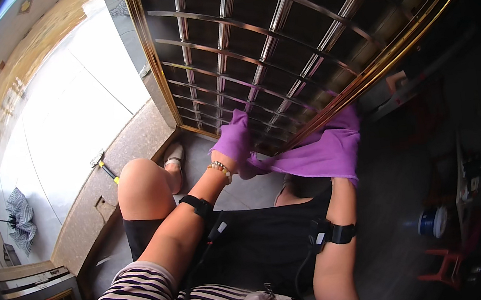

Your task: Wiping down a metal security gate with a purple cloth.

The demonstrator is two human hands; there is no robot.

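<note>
A purple cloth [318, 155] stretches between my two hands at the lower end of a dark door panel [254, 76] with a grid of shiny metal bars and gold-coloured edging. My left hand [227, 144], a beaded bracelet at its wrist, is wrapped in one part of the cloth against the lower bars. Its fingers are hidden under the fabric. At the panel's right edge, the other part of the cloth drapes over my right hand [343, 170]. Only the wrist shows there, and the fingers are covered.
A scraper [103, 165] with a black and yellow handle lies on the stone threshold [85, 221]. Outside on the tiles is a patterned umbrella [22, 223]. To the right stand a blue and white tub [433, 222] and a red plastic stool [444, 267].
</note>
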